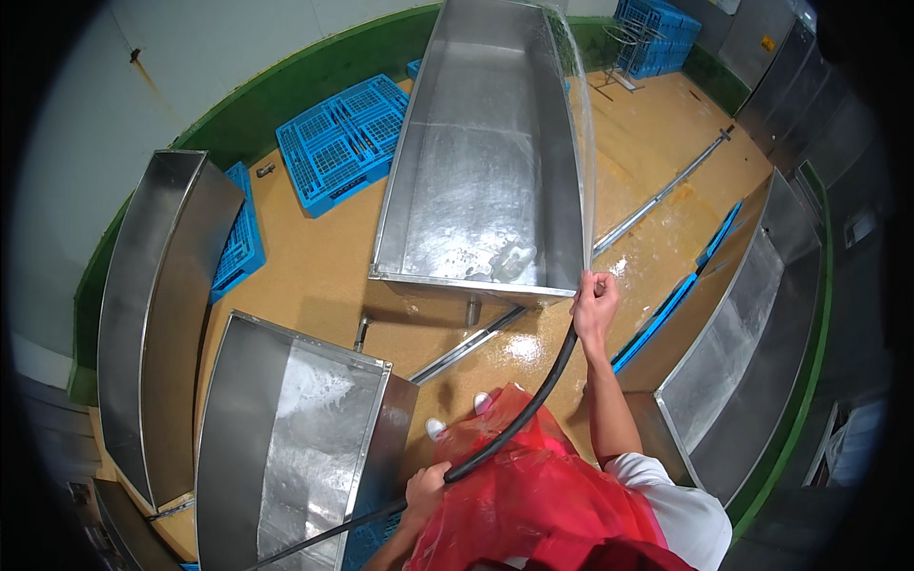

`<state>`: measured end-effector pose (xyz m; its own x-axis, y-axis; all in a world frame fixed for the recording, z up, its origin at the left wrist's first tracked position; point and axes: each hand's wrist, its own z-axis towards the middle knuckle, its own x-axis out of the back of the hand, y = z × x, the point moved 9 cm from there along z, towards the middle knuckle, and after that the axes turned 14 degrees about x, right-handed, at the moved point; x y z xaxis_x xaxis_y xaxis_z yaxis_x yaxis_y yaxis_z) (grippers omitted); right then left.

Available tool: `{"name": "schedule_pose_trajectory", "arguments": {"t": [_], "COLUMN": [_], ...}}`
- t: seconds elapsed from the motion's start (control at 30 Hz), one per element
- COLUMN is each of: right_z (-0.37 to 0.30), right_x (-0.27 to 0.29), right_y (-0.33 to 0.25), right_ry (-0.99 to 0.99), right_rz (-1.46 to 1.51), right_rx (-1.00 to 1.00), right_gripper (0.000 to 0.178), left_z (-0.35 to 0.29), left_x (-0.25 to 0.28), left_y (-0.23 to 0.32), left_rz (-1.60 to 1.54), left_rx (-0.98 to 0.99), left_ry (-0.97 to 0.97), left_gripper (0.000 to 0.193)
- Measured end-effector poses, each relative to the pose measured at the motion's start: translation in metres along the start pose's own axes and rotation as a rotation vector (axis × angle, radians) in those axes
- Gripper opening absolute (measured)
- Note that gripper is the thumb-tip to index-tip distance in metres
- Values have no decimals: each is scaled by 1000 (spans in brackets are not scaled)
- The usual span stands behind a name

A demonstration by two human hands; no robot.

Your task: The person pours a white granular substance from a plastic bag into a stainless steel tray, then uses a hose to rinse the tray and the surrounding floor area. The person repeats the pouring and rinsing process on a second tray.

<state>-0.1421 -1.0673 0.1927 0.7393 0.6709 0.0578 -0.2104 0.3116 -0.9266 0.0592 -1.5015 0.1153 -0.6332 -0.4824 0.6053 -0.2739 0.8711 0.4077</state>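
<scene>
A black hose runs across my front, over a red apron. My right hand is closed round its end, at the near right corner of a long steel tank. Water streams from the hose end along the tank's right side toward the far end. Lower down, my left hand grips the hose farther back, next to a second steel tank. A little water lies on the long tank's bottom near the front.
Another steel tank stands at the left, and one at the right. Blue pallets sit by the green-based wall. A metal drain channel crosses the wet tan floor. Blue crates are stacked at the far right.
</scene>
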Motion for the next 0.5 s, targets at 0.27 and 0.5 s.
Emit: {"name": "schedule_pose_trajectory", "arguments": {"t": [0.27,0.5], "right_z": [-21,-26], "right_x": [-11,-16], "right_y": [13,9], "right_ry": [1,26], "right_rz": [-63,-29], "right_rx": [-53,-65], "right_gripper": [26,24], "left_z": [-2,-2], "left_x": [12,15], "left_y": [-21,-31], "left_rz": [-24,-27], "left_rx": [4,-15], "left_ry": [-31,9], "left_gripper": [18,15]}}
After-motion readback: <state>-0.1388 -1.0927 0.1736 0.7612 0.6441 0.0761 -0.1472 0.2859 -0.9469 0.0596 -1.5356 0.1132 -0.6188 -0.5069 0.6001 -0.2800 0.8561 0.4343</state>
